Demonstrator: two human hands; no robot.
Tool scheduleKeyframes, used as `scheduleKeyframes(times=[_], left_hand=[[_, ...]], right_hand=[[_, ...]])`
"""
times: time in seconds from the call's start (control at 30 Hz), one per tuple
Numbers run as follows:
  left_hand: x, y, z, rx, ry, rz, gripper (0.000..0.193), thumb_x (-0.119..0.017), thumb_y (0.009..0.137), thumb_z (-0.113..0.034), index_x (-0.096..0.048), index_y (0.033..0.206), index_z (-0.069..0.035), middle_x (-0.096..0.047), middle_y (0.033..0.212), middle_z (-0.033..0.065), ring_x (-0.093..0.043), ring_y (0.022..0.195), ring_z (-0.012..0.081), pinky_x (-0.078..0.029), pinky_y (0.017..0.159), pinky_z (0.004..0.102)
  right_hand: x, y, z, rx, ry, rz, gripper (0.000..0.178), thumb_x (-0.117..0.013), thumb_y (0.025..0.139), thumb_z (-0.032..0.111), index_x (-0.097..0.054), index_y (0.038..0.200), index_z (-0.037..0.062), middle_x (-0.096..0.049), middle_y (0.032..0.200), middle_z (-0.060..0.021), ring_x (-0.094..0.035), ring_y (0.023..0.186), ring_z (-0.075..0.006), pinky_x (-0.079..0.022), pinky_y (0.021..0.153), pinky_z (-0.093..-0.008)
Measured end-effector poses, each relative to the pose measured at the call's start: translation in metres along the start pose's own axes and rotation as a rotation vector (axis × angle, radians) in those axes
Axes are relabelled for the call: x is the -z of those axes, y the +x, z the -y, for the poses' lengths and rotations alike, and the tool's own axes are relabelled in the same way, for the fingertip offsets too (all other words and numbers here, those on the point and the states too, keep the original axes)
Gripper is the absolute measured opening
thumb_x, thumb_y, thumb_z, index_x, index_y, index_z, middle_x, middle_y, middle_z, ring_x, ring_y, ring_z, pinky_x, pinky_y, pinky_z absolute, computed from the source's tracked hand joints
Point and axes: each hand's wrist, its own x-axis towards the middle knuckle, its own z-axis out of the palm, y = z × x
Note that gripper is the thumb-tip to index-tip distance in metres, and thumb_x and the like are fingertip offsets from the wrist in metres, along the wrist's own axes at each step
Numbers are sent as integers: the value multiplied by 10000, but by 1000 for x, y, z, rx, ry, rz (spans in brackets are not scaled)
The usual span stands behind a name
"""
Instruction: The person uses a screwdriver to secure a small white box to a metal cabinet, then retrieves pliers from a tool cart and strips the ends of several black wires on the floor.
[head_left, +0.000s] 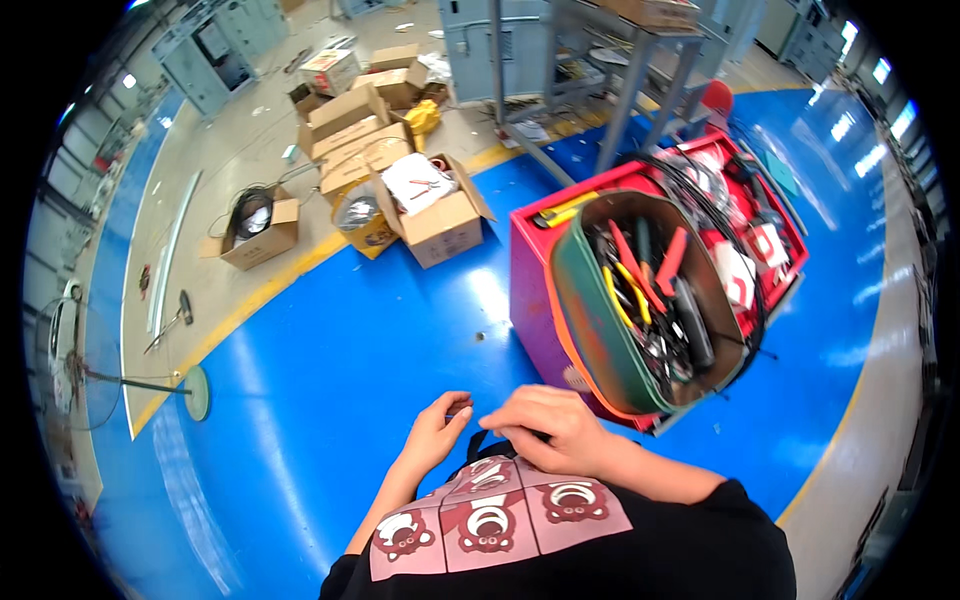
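Observation:
My left hand (438,430) is raised in front of my waist, its fingers loosely curled, with a gap to the thumb and nothing seen in it. Close beside it, my right hand (550,425) has its fingers bent over and closed towards the thumb. A bit of black shows between them, but what it is I cannot make out. Just below both hands lie a black strap-like piece (478,442) and my black shirt with a pink bear print (490,515). Nearest to my right hand stands a green open bin (590,310) filled with pliers (640,265) and other hand tools.
The bin rests on a red tool cart (530,270) holding cables (700,195) and small white-and-red boxes (735,275). Cardboard boxes (440,235) stand ahead on the floor. At left are a hammer (184,308) and a round green stand base (197,393). A metal frame (625,100) rises behind the cart.

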Motion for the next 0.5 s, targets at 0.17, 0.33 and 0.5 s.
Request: scheduleKeyframes(times=[0.17, 0.33, 0.5], left_hand=[[47, 48, 3, -15, 57, -11, 369, -584, 931, -217, -542, 1206, 25, -632, 1153, 190, -619, 1084, 267, -501, 881, 352], [84, 92, 14, -22, 185, 120, 375, -585, 923, -242, -552, 1198, 12, -626, 1147, 198, -617, 1070, 305, -497, 864, 367], [157, 144, 27, -239, 491, 311, 379, -591, 912, -260, -555, 1207, -24, -603, 1174, 193, -600, 1042, 350, -489, 861, 406]], right_hand=[[-15, 31, -33, -372, 133, 127, 142, -581, 868, 34, -643, 996, 27, -644, 826, -102, -645, 721, -215, -504, 648, -325], [-45, 70, -71, -617, 242, 77, 152, -577, 901, 50, -655, 1025, 8, -669, 834, -70, -628, 731, -96, -490, 660, -251], [-84, 139, -127, -729, 139, -77, 149, -578, 907, 83, -643, 1016, 4, -670, 834, -62, -626, 768, -100, -484, 696, -253]])
